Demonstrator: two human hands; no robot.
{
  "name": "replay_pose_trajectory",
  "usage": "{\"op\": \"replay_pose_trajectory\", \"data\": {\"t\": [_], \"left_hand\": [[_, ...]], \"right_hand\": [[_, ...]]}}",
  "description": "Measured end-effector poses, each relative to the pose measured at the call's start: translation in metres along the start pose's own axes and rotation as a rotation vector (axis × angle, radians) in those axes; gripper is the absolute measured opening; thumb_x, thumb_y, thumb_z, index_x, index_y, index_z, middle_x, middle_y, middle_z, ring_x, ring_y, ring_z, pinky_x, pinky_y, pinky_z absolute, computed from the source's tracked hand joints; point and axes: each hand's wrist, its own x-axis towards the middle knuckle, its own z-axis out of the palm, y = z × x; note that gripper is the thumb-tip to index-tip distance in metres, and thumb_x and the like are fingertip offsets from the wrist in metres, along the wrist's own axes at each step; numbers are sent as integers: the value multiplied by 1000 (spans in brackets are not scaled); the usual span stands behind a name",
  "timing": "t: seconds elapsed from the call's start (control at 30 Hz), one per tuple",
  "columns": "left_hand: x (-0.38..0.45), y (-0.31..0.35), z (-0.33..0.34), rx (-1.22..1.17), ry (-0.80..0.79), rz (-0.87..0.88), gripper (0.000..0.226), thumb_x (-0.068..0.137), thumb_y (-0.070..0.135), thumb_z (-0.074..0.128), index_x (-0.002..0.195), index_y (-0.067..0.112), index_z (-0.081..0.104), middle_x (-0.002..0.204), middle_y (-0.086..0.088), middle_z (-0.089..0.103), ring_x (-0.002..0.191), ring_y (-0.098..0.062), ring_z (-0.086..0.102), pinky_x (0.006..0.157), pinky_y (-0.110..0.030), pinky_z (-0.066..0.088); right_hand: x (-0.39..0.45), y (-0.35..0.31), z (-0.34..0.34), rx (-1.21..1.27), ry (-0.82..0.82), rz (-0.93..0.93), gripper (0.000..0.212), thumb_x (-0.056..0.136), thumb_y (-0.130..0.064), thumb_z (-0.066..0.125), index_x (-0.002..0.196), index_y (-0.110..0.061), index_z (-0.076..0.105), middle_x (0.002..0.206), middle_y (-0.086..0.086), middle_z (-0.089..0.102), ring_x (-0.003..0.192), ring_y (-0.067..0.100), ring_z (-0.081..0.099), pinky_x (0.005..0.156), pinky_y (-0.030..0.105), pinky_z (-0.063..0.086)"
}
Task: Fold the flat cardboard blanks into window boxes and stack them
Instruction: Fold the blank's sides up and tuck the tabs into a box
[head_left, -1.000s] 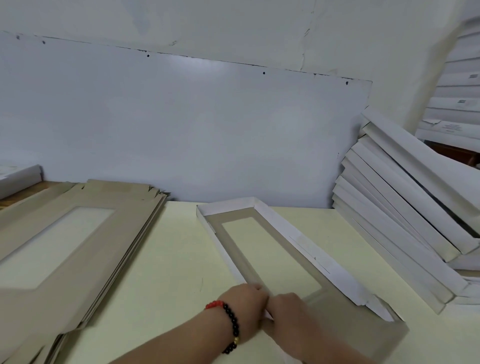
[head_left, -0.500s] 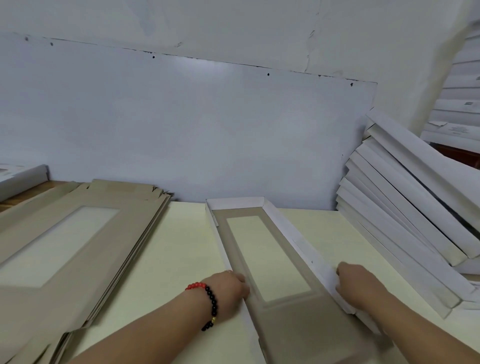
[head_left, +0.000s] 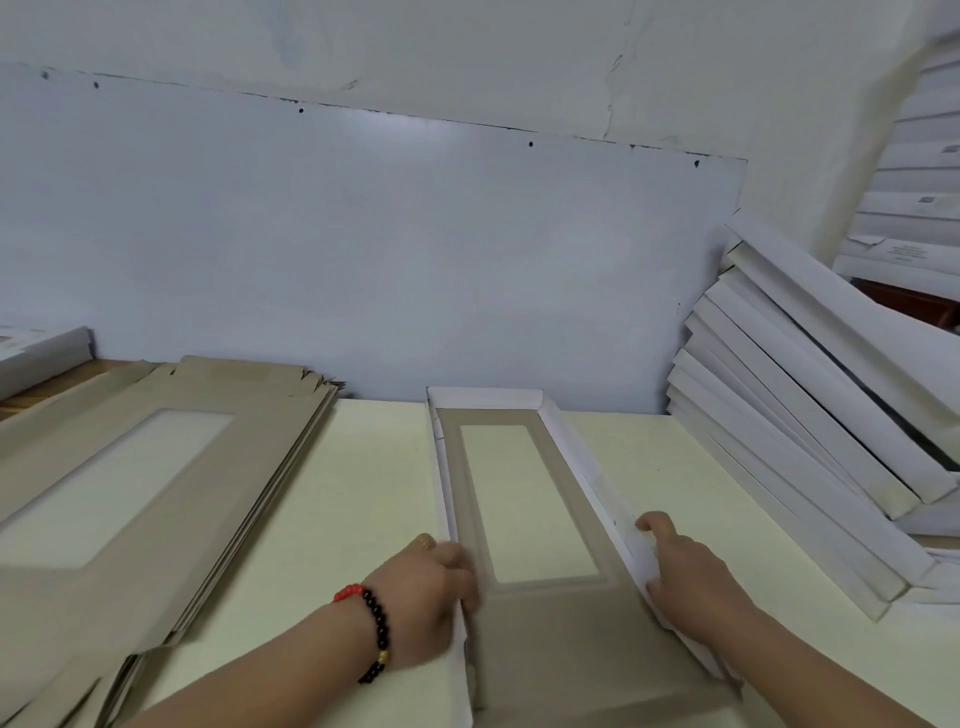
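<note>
Both hands grip one half-folded box (head_left: 524, 519) on the table (head_left: 363, 493): left hand (head_left: 426, 587) pinches (seemingly) the left wall, right hand (head_left: 685, 571) clasps the right. Even inward pressure should keep walls square.

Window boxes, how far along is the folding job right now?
Done: folded boxes lean stacked at right. In hand: the left hand and right hand grip the side walls of one half-formed box; its near end flap lies flat. Left: a pile of flat blanks.
</note>
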Motion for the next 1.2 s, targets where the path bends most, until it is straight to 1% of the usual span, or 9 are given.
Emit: {"op": "replay_pose_trajectory", "data": {"t": [0.3, 0.47, 0.57, 0.63, 0.73, 0.83, 0.93, 1.07, 1.2], "left_hand": [[-22, -27, -3, -83, -27, -64, 24, 81, 18, 57, 102, 26, 66, 127, 11, 48, 113, -14, 49, 93, -9, 34], [-22, -33, -7, -22, -44, -132, 32, 88, 20, 51, 116, 33, 61, 151, 13, 32, 133, -13, 35, 105, -22, 35], [-29, -28, -16, 132, -12, -51, 29, 86, 33, 57, 114, 38, 63, 149, 11, 38, 133, -19, 39, 108, -26, 35], [-39, -22, -22, 232, -14, -14, 37, 75, 42, 62, 112, 42, 64, 142, 9, 48, 132, -24, 43, 113, -38, 32], [-54, -12, -21, 183, -78, 10, 58, 63, 53, 52, 121, 47, 56, 142, 16, 45, 137, -16, 31, 116, -52, 15], [-59, 2, -14, 235, -32, 79, 54, 48, 58, 55, 101, 49, 63, 117, 26, 58, 125, -12, 52, 111, -47, 35], [-59, 11, -13, 222, 36, 97, 47, 53, 67, 54, 92, 45, 67, 97, 27, 61, 120, -10, 56, 111, -43, 34], [-54, 18, -18, 313, 101, 111, 27, 55, 56, 59, 73, 36, 66, 68, 20, 57, 81, -4, 65, 100, -31, 47], [-49, 25, -21, 351, 85, 104, 16, 51, 44, 64, 53, 30, 56, 53, 16, 49, 55, -2, 54, 72, -10, 48]], "right_hand": [[-10, 8, -4, 62, -102, -197, 21, 93, -26, 50, 74, -29, 59, 81, -15, 61, 77, 4, 57, 65, 15, 41], [-26, 19, -6, 95, -79, -307, 16, 93, -39, 54, 108, -40, 61, 100, -20, 62, 81, -6, 58, 68, 8, 43], [-36, 33, -6, -15, -23, -391, 36, 96, -26, 47, 128, -43, 49, 151, -22, 25, 117, -17, 38, 95, 1, 27], [-43, 37, -9, -131, 50, -575, 55, 79, -9, 64, 125, -37, 58, 153, -15, 21, 127, -7, 36, 102, 8, 30], [-54, 33, -14, -205, 141, -767, 69, 26, -7, 79, 88, -36, 75, 118, -9, 67, 106, 17, 67, 74, 18, 55], [-60, 25, -15, -355, 79, -850, 45, 33, -41, 83, 77, -46, 73, 105, -25, 68, 113, 1, 60, 82, 11, 50], [-58, 29, -13, -477, 131, -916, 19, 87, -42, 51, 89, -51, 67, 108, -30, 65, 143, -3, 15, 100, 10, 31], [-66, 24, -13, -419, -22, -792, 58, 33, -58, 75, 90, -49, 70, 107, -28, 66, 102, -10, 61, 91, 14, 42], [-69, 20, -11, -335, -16, -748, 47, 41, -57, 80, 86, -48, 71, 100, -35, 64, 95, -16, 60, 92, 13, 37]]}}
